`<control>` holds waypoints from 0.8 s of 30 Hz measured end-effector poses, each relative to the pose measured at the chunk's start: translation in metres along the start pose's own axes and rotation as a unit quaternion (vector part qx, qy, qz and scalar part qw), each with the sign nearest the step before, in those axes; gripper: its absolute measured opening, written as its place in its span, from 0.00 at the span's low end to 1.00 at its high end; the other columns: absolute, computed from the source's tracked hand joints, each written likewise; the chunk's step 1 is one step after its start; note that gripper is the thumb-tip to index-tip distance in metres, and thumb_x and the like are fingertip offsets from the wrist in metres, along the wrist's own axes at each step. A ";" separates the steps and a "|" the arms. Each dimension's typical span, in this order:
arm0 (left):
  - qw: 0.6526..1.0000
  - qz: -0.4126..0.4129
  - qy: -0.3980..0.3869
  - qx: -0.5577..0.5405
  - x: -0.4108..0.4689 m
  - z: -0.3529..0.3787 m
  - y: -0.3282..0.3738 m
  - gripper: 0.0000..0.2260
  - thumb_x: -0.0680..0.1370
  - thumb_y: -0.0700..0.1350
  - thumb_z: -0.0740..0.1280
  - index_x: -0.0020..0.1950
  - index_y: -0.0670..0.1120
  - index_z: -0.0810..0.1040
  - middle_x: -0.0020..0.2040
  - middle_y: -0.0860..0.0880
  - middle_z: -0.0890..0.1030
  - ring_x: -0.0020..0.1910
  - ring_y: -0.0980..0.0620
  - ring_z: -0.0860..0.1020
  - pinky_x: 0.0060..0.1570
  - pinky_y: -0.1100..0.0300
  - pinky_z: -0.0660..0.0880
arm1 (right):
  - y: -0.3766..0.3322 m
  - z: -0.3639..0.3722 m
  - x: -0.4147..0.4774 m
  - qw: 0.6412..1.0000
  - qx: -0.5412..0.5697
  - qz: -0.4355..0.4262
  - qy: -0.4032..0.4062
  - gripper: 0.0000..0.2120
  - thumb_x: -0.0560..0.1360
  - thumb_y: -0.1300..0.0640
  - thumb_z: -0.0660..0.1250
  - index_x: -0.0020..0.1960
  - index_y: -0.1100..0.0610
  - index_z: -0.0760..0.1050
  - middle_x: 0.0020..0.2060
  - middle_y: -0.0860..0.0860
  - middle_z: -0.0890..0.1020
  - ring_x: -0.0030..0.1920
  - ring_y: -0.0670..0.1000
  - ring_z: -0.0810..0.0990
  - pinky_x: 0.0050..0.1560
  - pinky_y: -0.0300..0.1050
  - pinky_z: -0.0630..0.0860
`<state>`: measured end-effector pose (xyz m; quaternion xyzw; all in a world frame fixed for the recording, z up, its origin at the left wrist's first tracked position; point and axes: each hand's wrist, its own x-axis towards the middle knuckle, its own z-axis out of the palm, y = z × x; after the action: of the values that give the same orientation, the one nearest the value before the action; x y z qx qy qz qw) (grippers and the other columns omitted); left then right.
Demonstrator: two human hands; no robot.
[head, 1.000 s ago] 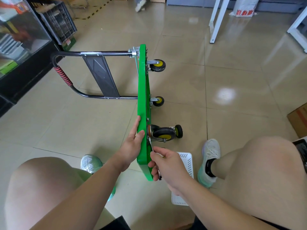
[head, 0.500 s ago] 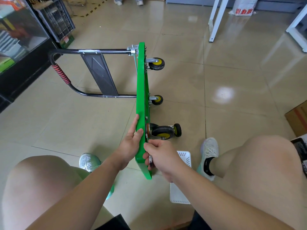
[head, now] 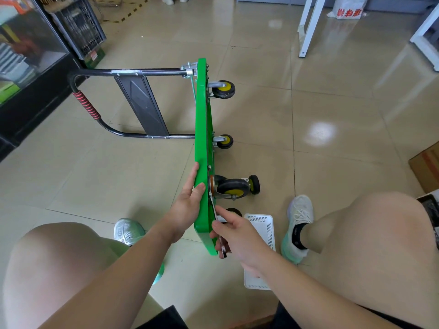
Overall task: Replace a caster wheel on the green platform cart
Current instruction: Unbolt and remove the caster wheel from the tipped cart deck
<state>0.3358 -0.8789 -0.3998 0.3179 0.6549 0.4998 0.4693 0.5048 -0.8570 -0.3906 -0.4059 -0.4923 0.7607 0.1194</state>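
The green platform cart (head: 202,129) stands on its side edge on the floor, its wheels pointing right. My left hand (head: 187,205) holds its near edge, fingers flat on the top face and thumb over the rim. My right hand (head: 235,236) grips a metal wrench (head: 217,224). The wrench's upper end sits at the base of the nearest caster wheel (head: 231,188), which is black with a yellow hub. Another caster (head: 253,184) shows just behind it. Two more casters (head: 224,89) (head: 225,141) sit farther along the deck.
The cart's black handle (head: 85,108) with a red grip lies folded out to the left. A white plastic basket (head: 260,248) lies on the floor under my right arm. A black crate (head: 79,27), white table legs (head: 307,27) and a cardboard box (head: 426,167) stand around.
My right hand swung the wrench up toward the caster base, then back down toward me. The left hand stayed on the cart's edge.
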 end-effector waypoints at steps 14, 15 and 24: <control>1.000 -0.009 0.000 -0.010 -0.001 0.001 0.002 0.23 0.88 0.52 0.54 0.67 0.84 0.59 0.74 0.57 0.72 0.68 0.51 0.77 0.69 0.43 0.74 | 0.014 -0.008 0.004 0.994 -0.107 -0.016 0.001 0.29 0.82 0.62 0.64 0.78 0.42 0.63 0.46 0.56 0.87 0.38 0.47 0.79 0.40 0.37 0.77; 1.000 -0.008 0.000 -0.010 -0.001 0.001 0.002 0.23 0.88 0.52 0.54 0.66 0.85 0.59 0.74 0.57 0.72 0.68 0.51 0.77 0.69 0.43 0.74 | 0.015 -0.010 0.005 0.993 -0.113 -0.019 0.004 0.29 0.82 0.63 0.64 0.78 0.42 0.64 0.46 0.55 0.87 0.37 0.47 0.79 0.39 0.36 0.76; 1.000 -0.013 -0.001 -0.021 -0.001 0.001 0.004 0.23 0.87 0.52 0.55 0.66 0.85 0.59 0.74 0.56 0.72 0.68 0.49 0.77 0.68 0.42 0.75 | 0.017 -0.018 -0.007 0.996 -0.088 0.006 0.002 0.29 0.80 0.66 0.66 0.76 0.45 0.66 0.38 0.52 0.86 0.36 0.51 0.81 0.42 0.46 0.80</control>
<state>0.3374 -0.8782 -0.3958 0.2995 0.6479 0.5071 0.4831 0.5265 -0.8576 -0.4047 -0.4193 -0.5543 0.7146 0.0796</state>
